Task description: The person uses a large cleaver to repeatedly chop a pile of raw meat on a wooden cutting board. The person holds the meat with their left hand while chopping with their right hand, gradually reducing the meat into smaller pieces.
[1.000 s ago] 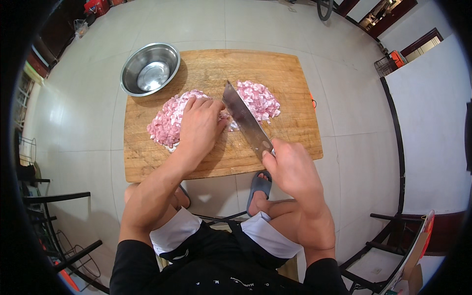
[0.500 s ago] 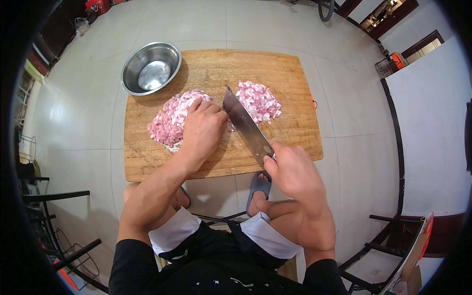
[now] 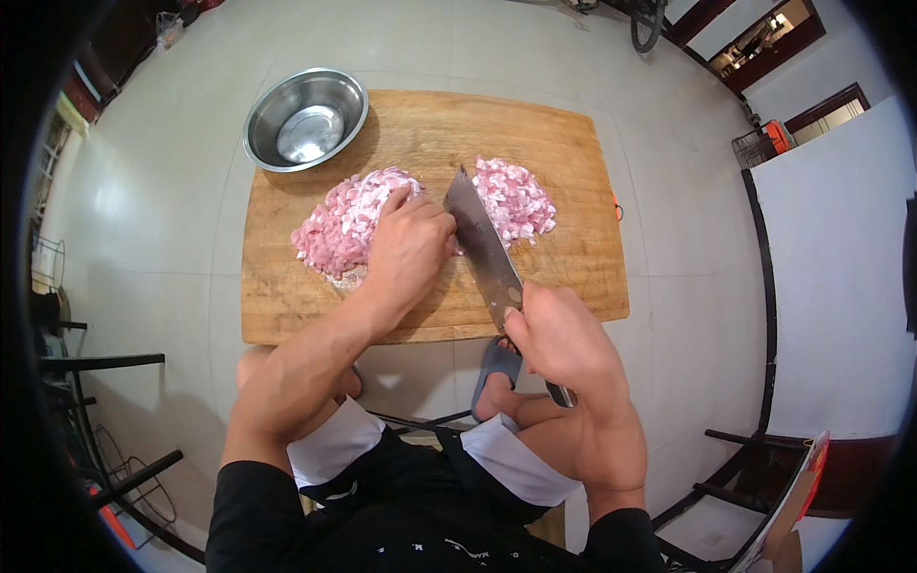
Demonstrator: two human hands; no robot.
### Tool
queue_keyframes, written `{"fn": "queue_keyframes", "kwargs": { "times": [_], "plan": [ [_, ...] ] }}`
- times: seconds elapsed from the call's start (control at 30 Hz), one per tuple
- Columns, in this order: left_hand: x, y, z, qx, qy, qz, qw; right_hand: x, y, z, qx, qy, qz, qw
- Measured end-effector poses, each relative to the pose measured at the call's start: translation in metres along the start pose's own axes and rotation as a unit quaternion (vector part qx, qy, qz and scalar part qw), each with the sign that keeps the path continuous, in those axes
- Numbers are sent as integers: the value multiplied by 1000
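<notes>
My right hand [image 3: 564,334] is closed round the handle of a broad cleaver [image 3: 485,250]. Its blade slants up and left over the wooden cutting board [image 3: 535,119]. Curled at the right side of a pile of diced pink meat [image 3: 339,229], my left hand [image 3: 411,244] has its knuckles close against the blade. The fingertips are hidden, but they press down on meat. Beyond the blade, to the right, lies a second pile of cut meat [image 3: 516,201]. Small bits are scattered by the cleaver.
A steel bowl [image 3: 310,129] stands at the board's far left corner, with only bare metal showing inside. Below the board's near edge are my slippered feet [image 3: 497,377] on the tiled floor [image 3: 688,229]. Black-framed furniture [image 3: 105,363] is at the left, and a white wall [image 3: 841,286] at the right.
The view has shifted slightly, so board and bowl sit a little differently. Both hands keep their grip, and the cleaver blade stays between the two piles, slightly steeper.
</notes>
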State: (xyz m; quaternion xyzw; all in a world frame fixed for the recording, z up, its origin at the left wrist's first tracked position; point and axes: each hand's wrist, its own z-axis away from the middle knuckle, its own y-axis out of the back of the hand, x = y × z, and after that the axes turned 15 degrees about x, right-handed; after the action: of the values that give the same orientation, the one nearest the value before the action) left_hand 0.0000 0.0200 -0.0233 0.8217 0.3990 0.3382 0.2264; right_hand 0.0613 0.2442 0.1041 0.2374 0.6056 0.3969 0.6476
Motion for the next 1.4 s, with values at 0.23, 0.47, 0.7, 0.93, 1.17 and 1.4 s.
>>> {"fn": "queue_keyframes", "kwargs": {
  "times": [0.23,0.47,0.7,0.93,1.17,1.4],
  "plan": [
    [-6,1,-3,-12,-13,32,999,-11,-24,-29,10,8,61,998],
    [-3,4,2,-31,-21,51,998,2,-49,-81,82,1,-2,997],
    [-7,1,-2,-9,-35,-19,999,50,-26,-90,32,-141,-252,957],
    [-14,9,-9,-32,-26,-17,999,27,10,-64,85,-156,-163,970],
    [-24,37,-15,-110,-39,58,991,2,0,-22,99,-55,-30,993],
    [-21,29,-11,-119,-17,46,992,-5,-26,-11,64,-30,-15,997]
  ]
}}
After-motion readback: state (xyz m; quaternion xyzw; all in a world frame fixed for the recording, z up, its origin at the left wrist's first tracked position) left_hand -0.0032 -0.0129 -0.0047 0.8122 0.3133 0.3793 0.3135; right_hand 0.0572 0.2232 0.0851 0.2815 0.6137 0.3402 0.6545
